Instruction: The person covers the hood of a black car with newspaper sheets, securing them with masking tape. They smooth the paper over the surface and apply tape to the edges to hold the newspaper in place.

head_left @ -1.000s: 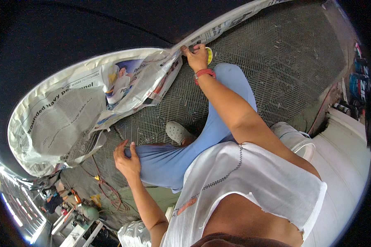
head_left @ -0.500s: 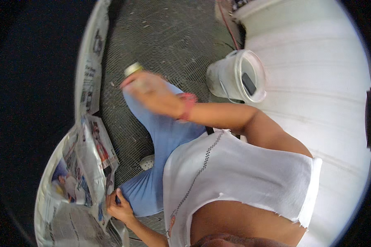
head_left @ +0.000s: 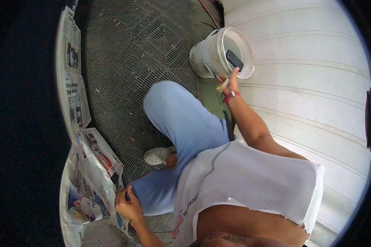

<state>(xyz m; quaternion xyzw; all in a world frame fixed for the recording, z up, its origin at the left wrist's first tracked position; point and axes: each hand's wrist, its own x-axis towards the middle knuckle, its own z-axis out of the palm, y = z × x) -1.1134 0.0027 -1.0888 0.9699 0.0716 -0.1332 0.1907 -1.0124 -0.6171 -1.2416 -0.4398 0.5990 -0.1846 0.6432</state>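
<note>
My left hand [head_left: 129, 204] is at the lower left against my bent knee, beside the newspaper sheets [head_left: 97, 164]. Its fingers are curled, and a small dark bit shows between thumb and fingers; I cannot make out what it is. My right hand [head_left: 231, 85] is at the upper right, just below the rim of a white bucket [head_left: 202, 59], with its thumb stretched up to the rim. A small pale object [head_left: 224, 85] with a yellow end lies within its fingers; its kind is unclear. In the bucket's mouth a dark phone [head_left: 234, 60] is visible.
Patterned dark matting [head_left: 123, 53] with light scraps covers the floor. White ribbed panelling [head_left: 292, 78] runs along the right. My blue-trousered knee [head_left: 169, 99] stands between the bucket and the papers, with a pale clog [head_left: 154, 156] below. A red cord [head_left: 209, 13] lies behind the bucket.
My right hand has swung from above my knee across to the right, to the bucket, carrying the pale object. My left hand stays by the knee. The whole view has shifted.
</note>
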